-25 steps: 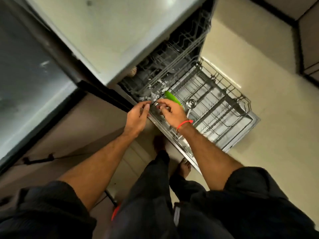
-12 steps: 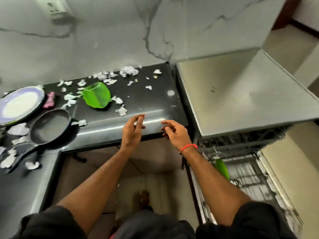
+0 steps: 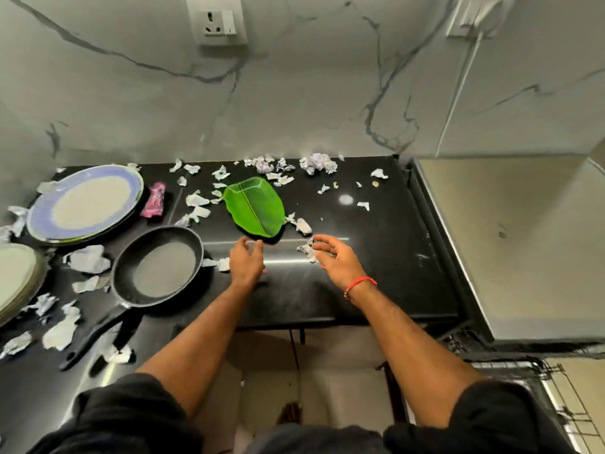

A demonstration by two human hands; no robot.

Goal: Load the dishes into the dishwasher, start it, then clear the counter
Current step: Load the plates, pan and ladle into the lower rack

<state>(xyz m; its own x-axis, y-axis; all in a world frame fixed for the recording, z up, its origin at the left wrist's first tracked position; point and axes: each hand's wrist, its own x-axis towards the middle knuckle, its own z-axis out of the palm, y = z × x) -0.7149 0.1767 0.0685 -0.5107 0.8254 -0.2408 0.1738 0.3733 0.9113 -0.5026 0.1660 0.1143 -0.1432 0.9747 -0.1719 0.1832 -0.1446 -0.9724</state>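
Observation:
A green leaf-shaped plate (image 3: 255, 207) lies on the black counter (image 3: 376, 257) among torn paper scraps (image 3: 317, 163). My left hand (image 3: 246, 262) hovers just in front of the plate's near edge, fingers loosely curled and empty. My right hand (image 3: 334, 258), with a red thread at the wrist, hangs open to the plate's right, beside a paper scrap (image 3: 306, 249). A black frying pan (image 3: 157, 267) sits to the left. Behind it is a blue-rimmed plate (image 3: 86, 203), and a stack of pale plates (image 3: 16, 276) is at the left edge.
A pink crumpled wrapper (image 3: 154, 199) lies beside the blue-rimmed plate. The dishwasher top (image 3: 510, 240) stands to the right of the counter, with its wire rack (image 3: 563, 404) pulled out at bottom right. A wall socket (image 3: 217, 22) is above.
My view swung from the dishwasher rack up to the counter. Both hands left the rack empty and moved over the counter toward the green leaf plate.

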